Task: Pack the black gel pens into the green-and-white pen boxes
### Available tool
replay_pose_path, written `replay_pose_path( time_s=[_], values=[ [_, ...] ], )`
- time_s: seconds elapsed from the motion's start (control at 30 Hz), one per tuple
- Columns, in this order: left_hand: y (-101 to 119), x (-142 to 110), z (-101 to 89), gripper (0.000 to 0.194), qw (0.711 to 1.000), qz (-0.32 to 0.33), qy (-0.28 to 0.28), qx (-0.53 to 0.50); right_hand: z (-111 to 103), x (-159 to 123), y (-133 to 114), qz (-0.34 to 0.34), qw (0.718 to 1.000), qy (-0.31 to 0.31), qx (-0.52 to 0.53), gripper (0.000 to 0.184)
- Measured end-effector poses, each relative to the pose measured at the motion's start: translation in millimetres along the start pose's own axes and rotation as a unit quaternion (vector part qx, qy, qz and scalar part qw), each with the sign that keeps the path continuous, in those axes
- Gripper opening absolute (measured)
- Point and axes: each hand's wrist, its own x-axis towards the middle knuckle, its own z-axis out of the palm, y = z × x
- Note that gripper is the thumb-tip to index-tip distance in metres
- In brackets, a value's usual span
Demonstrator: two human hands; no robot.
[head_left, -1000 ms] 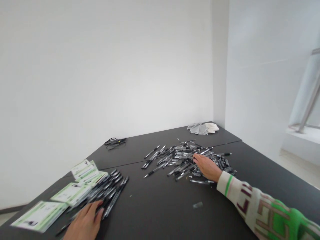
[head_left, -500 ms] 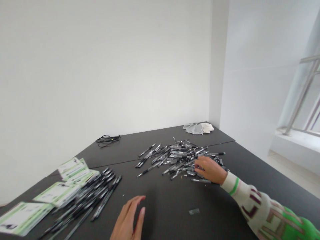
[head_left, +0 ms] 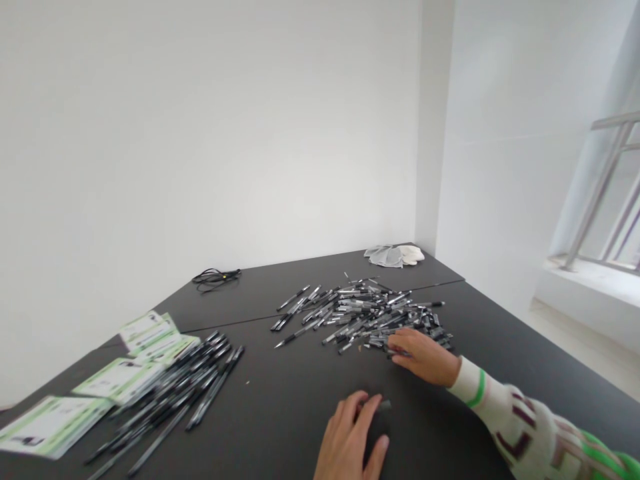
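Observation:
My left hand [head_left: 351, 435] is at the near middle of the black table [head_left: 270, 407], thumb and fingers apart. Its fingertips reach the small clear piece [head_left: 384, 405], partly covering it. Further right, my right hand [head_left: 424, 357] is at the near edge of a heap of black and clear pens [head_left: 355, 310], its fingers closed together. A pen [head_left: 393, 353] shows in part between those fingers; the rest is hidden. Some items in the heap look like loose pen parts.
On the left a bundle of pens [head_left: 175, 393] lies beside green-and-white cards [head_left: 113, 378] in stacks. A black cable [head_left: 215, 277] is coiled at the back, and white cloth-like items [head_left: 393, 256] lie in the far corner. A wall [head_left: 280, 133] borders the table.
My left hand has moved right, from the bare table near the pen bundle to the small clear piece. My right hand has come slightly nearer, lowering onto the pen at the heap's edge.

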Motion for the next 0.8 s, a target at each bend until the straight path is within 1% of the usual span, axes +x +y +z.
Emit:
replay_pose_path(
  time_s=[0.07,0.17,0.27,0.37,0.43,0.5,0.57,0.6,0.63,0.67,0.7,0.73,0.8],
  values=[
    [10.4,8.8,5.4,0.044,1.0,-0.018,-0.012,0.019,-0.4,1.5,-1.3,-0.002,1.0,0.011,0.002,0.007],
    [19.6,16.2,10.8,0.033,0.999,-0.045,-0.006,0.02,0.9,1.7,1.0,-0.006,1.0,0.018,0.007,0.009],
    [21.2,18.7,14.8,0.028,0.999,-0.053,0.001,-0.001,-2.6,0.5,4.1,-0.007,0.999,0.036,0.022,0.012],
    [18.5,19.5,15.3,0.023,0.998,-0.065,0.014,-0.014,-15.8,-1.7,2.4,-0.003,0.996,0.079,0.046,0.017],
    [17.3,19.6,10.8,0.017,0.996,-0.076,0.027,-0.023,-28.3,-5.0,-3.3,0.0,0.992,0.109,0.064,0.022],
    [18.2,19.6,1.8,0.014,0.994,-0.088,0.043,-0.04,-40.1,-11.8,-13.6,-0.003,0.984,0.143,0.103,0.026],
    [21.7,19.5,-10.3,0.018,0.991,-0.104,0.06,-0.062,-46.8,-23.4,-28.4,-0.008,0.973,0.166,0.161,0.028],
    [24.6,19.4,-16.7,0.02,0.986,-0.119,0.071,-0.096,-47.1,-30.8,-37.1,-0.009,0.967,0.168,0.191,0.029],
    [28.1,19.2,-22.9,0.022,0.975,-0.136,0.086,-0.15,-45.0,-38.9,-46.4,-0.011,0.962,0.164,0.22,0.03],
    [32.3,18.8,-28.5,0.023,0.957,-0.155,0.105,-0.222,-40.7,-47.3,-55.8,-0.016,0.957,0.153,0.246,0.03],
    [36.9,18.3,-33.4,0.023,0.928,-0.173,0.129,-0.303,-34.3,-55.3,-64.9,-0.018,0.952,0.137,0.275,0.031],
    [41.9,17.7,-37.4,0.022,0.892,-0.189,0.154,-0.381,-26.4,-62.4,-73.5,-0.02,0.943,0.114,0.311,0.031],
    [52.0,16.3,-42.7,0.023,0.819,-0.215,0.194,-0.495,-9.0,-72.0,-88.5,-0.018,0.92,0.056,0.389,0.033]
  ],
)
